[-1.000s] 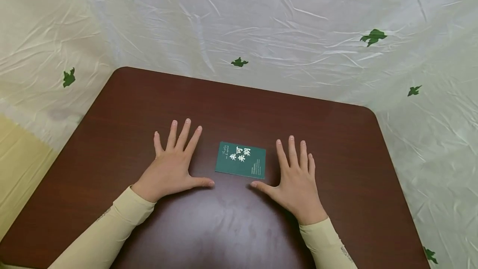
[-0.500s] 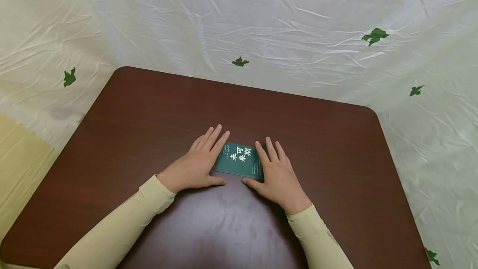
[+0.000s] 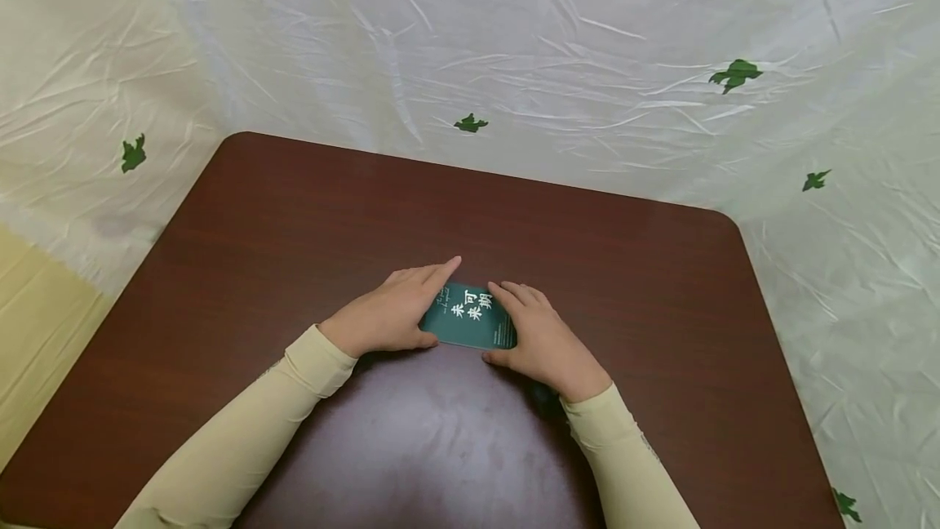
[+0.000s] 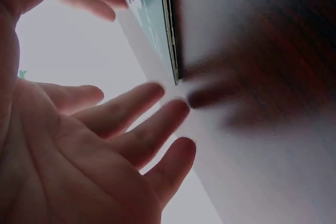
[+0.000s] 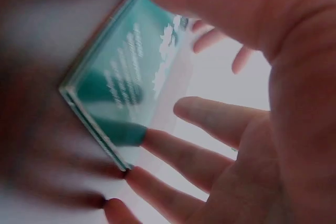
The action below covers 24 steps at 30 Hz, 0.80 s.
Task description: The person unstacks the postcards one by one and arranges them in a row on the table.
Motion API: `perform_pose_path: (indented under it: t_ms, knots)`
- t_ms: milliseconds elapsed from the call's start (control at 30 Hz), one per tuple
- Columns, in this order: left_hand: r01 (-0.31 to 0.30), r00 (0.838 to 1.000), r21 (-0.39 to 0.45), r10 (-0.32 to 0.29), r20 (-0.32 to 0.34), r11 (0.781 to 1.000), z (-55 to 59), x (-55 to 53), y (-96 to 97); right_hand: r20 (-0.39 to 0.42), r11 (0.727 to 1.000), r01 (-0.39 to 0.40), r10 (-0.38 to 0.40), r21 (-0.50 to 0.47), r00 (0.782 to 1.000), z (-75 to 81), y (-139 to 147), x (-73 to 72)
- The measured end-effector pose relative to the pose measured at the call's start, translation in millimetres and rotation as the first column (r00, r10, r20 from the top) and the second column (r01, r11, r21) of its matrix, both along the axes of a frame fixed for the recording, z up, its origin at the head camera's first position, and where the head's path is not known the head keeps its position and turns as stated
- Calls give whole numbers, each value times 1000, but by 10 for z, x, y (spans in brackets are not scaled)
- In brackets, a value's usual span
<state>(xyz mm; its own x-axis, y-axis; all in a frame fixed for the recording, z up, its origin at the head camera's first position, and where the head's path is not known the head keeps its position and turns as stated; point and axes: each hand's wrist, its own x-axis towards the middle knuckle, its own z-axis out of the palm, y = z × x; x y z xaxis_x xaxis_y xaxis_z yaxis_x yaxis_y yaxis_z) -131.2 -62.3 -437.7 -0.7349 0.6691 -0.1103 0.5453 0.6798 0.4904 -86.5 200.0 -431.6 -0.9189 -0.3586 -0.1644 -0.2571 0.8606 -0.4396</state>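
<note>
Head: booklet (image 3: pixel 466 329) on brown table (image 3: pixel 367 211), white sheeting (image 3: pixel 330 47) behind

Glossy booklet (image 3: pixel 464 326), polished wood-grained table (image 3: pixel 367 202) shown beneath, creased satiny sheeting (image 3: pixel 441 23) hung beyond table, matt cloth sleeves (image 3: pixel 242 431) seen over table's near half

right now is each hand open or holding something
Left hand: open, fingers loosely extended at the left end of the green booklet.
Right hand: open, fingers spread at its right end; contact cannot be told.
</note>
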Motion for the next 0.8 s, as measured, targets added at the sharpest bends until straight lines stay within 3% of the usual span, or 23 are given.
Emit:
perform_pose_path:
  t_ms: [167,333,800]
  knots:
    - [11,999,3,-11,34,1000,-6,-5,-3,-9,1000,-10,10,4,1000,42,-15,-40]
    - [-14,998,6,14,64,1000,7,-2,-17,0,1000,-10,10,-2,1000,54,-27,-52]
    - [14,1000,7,-14,22,1000,-14,1,-37,-19,999,-36,36,11,999,41,-50,-53]
